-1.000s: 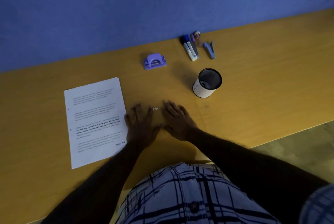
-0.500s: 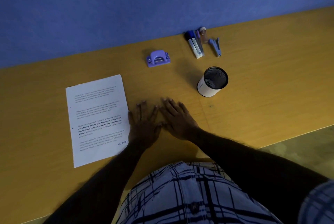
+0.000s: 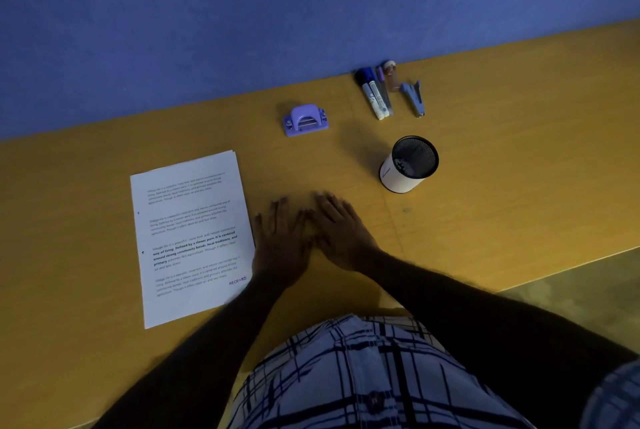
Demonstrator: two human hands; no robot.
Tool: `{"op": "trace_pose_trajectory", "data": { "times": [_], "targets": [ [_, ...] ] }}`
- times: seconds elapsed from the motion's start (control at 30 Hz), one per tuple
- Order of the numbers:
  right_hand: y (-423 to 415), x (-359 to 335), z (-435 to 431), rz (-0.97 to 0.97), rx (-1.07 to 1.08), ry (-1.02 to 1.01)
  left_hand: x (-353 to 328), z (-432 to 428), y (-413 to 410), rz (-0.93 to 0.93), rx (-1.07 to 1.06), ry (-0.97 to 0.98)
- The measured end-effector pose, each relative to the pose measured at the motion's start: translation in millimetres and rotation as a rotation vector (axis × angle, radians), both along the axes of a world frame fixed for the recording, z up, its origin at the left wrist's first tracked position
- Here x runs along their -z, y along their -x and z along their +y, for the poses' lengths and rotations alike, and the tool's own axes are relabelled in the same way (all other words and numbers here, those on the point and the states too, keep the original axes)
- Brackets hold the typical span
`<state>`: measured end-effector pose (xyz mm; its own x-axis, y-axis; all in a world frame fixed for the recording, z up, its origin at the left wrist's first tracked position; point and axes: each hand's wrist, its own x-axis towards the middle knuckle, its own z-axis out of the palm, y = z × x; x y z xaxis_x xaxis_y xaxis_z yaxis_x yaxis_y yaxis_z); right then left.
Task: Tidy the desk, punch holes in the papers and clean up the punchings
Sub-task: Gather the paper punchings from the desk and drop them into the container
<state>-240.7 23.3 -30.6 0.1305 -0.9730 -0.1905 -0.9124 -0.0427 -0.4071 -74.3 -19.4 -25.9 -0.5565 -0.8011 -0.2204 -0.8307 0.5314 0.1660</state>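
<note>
Both my hands lie flat on the desk (image 3: 502, 186), fingers spread, nothing pinched: left hand (image 3: 282, 245) just beside the papers (image 3: 194, 238), right hand (image 3: 341, 234) angled in so the two nearly touch. I judge this the clean-up step, palms corralling the punchings between them, though the chads themselves are hidden under my hands. The papers already show holes along their left margin. The purple hole punch (image 3: 305, 119) sits near the wall, well apart. Next calls for drawing the scraps toward the near edge and catching them, or lifting them to the mesh cup (image 3: 408, 165) at my right. Bare desk lies ahead and right; the markers (image 3: 374, 92) and stapler (image 3: 412, 97) stay clear.
</note>
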Motion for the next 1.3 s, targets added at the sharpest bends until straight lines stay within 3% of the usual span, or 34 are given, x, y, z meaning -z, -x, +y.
{"op": "trace_pose_trajectory", "data": {
  "times": [0.1,0.17,0.23,0.3,0.5,0.8,0.9,1.13,1.3],
  "targets": [
    [-3,-15,-8,-0.485,0.200,0.010,-9,-3,9,0.330,-0.142,-0.099],
    [-7,-30,-14,-0.902,0.479,-0.108,-19,-7,20,0.687,-0.320,-0.310],
    [-8,-39,-18,-1.202,0.734,-0.159,-32,-12,29,0.949,-0.530,-0.546],
    [-1,-46,-19,-1.296,0.848,-0.159,-41,-16,34,1.057,-0.636,-0.675],
    [21,-67,-12,-1.462,0.891,-0.188,-57,-25,44,1.195,-0.696,-0.853],
    [78,-102,-7,-1.421,0.943,0.095,-85,-42,121,1.160,-0.507,-0.780],
    [105,-109,-7,-1.343,0.968,0.248,-93,-49,163,1.067,-0.426,-0.651],
    [163,-106,-14,-0.867,0.993,0.228,-95,-66,217,0.808,-0.129,-0.358],
    [179,-104,-21,-0.420,0.850,0.204,-90,-79,222,0.701,-0.096,-0.332]
  ]
}}
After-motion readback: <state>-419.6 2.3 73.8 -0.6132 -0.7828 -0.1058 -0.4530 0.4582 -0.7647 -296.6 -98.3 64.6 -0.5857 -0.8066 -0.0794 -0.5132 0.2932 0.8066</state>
